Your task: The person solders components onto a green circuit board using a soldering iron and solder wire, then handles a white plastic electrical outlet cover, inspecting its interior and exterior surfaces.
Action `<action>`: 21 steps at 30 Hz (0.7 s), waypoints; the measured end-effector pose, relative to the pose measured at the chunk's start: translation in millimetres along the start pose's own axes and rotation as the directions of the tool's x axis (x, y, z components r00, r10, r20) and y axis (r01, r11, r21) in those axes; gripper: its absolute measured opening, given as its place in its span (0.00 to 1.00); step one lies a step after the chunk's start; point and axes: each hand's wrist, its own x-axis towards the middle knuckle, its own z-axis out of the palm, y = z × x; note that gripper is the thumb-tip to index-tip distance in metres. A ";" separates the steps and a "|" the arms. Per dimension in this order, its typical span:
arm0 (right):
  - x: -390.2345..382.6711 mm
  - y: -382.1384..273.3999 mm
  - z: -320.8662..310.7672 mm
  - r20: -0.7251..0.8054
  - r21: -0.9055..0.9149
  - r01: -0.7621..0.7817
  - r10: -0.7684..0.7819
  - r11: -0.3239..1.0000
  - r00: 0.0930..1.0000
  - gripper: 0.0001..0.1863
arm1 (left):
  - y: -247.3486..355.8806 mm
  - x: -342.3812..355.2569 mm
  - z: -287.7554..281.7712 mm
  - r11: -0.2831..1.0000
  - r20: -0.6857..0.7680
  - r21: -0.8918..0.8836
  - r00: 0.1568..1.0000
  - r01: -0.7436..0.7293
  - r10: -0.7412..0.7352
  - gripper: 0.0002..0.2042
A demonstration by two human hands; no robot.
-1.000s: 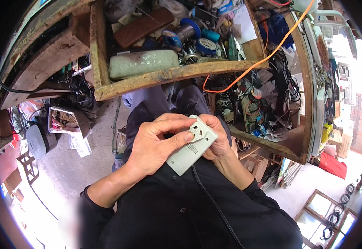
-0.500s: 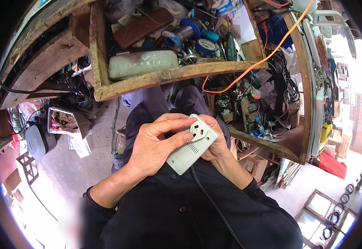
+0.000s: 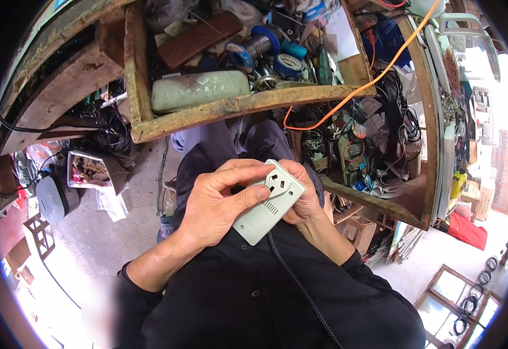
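Note:
A pale grey-green power socket box (image 3: 265, 216) is held in front of my lap, tilted, its face with the slots turned up. From its lower end a black braided cord (image 3: 296, 280) runs down over my dark clothing. My left hand (image 3: 222, 198) grips the box's left edge, with thumb and fingertips pressed at the upper part by the slots. Behind the box's right side, my right hand (image 3: 305, 200) is wrapped round it, and most of its fingers are hidden.
An open wooden drawer (image 3: 230, 107) above my knees holds a solder spool (image 3: 261, 45), a grey-green case (image 3: 200, 91) and a brown case (image 3: 200, 39). An orange cord (image 3: 353, 96) hangs across its right corner. Circuit boards and cables (image 3: 353, 148) fill the wooden compartment at right. A small box (image 3: 94, 170) stands at left.

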 end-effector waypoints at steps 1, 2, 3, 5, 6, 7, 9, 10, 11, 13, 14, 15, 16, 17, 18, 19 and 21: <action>0.3 -0.2 -0.1 0.003 -0.005 0.000 0.000 1.000 1.000 0.09 | -0.2 -0.1 0.0 1.000 -0.001 -0.002 1.000 0.000 0.000 0.17; 0.6 -0.4 0.0 0.008 0.000 0.001 -0.001 1.000 1.000 0.09 | -0.5 0.3 -0.1 1.000 -0.001 -0.003 1.000 0.000 0.000 0.17; 0.9 -0.7 0.5 0.013 0.004 0.003 -0.003 1.000 1.000 0.08 | -0.6 0.5 -0.2 1.000 -0.001 -0.004 1.000 0.000 0.000 0.17; 1.6 -0.9 -0.2 0.025 0.009 0.006 -0.006 1.000 1.000 0.08 | 0.7 0.2 0.1 1.000 -0.002 0.004 1.000 -0.001 0.001 0.17; 2.0 -0.7 -1.6 0.033 0.009 0.008 -0.008 1.000 0.999 0.08 | 1.1 0.1 0.3 1.000 -0.003 0.008 1.000 -0.001 0.001 0.17; 2.1 -0.6 -2.5 0.040 0.010 0.010 -0.010 1.000 0.999 0.08 | 0.2 0.2 0.2 1.000 -0.002 0.008 1.000 -0.006 0.006 0.17; 1.6 -0.8 -1.6 0.032 0.021 0.004 -0.005 1.000 0.999 0.09 | -2.2 -0.1 0.0 1.000 -0.004 0.007 1.000 -0.020 0.020 0.17; 1.3 -0.8 -1.4 0.028 0.026 0.001 -0.002 1.000 1.000 0.09 | -2.2 -0.2 0.4 1.000 -0.004 0.002 1.000 -0.021 0.021 0.17; 0.7 -0.5 -1.7 0.020 0.031 0.006 -0.006 1.000 1.000 0.09 | -2.0 0.0 1.1 1.000 -0.002 -0.002 1.000 -0.021 0.021 0.17; -0.3 0.4 -2.4 0.006 0.039 0.014 -0.015 0.999 1.000 0.09 | -1.8 0.6 1.8 1.000 0.005 -0.006 1.000 -0.020 0.020 0.17; -0.4 0.5 -2.2 0.005 0.037 0.015 -0.015 0.999 1.000 0.09 | -1.8 0.9 1.8 1.000 0.009 -0.008 1.000 -0.021 0.021 0.17; -0.5 0.5 -1.7 0.003 0.036 0.015 -0.015 0.999 1.000 0.10 | -1.8 1.0 1.8 1.000 0.013 -0.010 1.000 -0.021 0.021 0.17; -0.5 0.5 -1.4 0.002 0.034 0.016 -0.016 0.999 1.000 0.10 | -2.2 0.9 1.7 1.000 0.011 -0.010 1.000 -0.023 0.023 0.17; -0.4 0.5 -2.0 0.005 0.034 0.016 -0.016 0.999 1.000 0.09 | -3.0 0.8 1.6 1.000 0.007 -0.009 1.000 -0.024 0.024 0.17; -0.3 0.4 -2.9 0.008 0.034 0.016 -0.017 0.999 1.000 0.09 | -3.5 0.8 1.6 1.000 0.004 -0.008 1.000 -0.026 0.026 0.17; -0.1 0.4 -3.8 0.011 0.034 0.017 -0.017 0.999 1.000 0.09 | -3.5 0.8 1.7 1.000 0.003 -0.008 1.000 -0.028 0.028 0.17; 0.0 0.7 -5.1 0.010 0.028 0.023 -0.024 0.999 1.000 0.09 | -3.1 0.5 2.0 1.000 0.001 -0.008 1.000 -0.030 0.030 0.17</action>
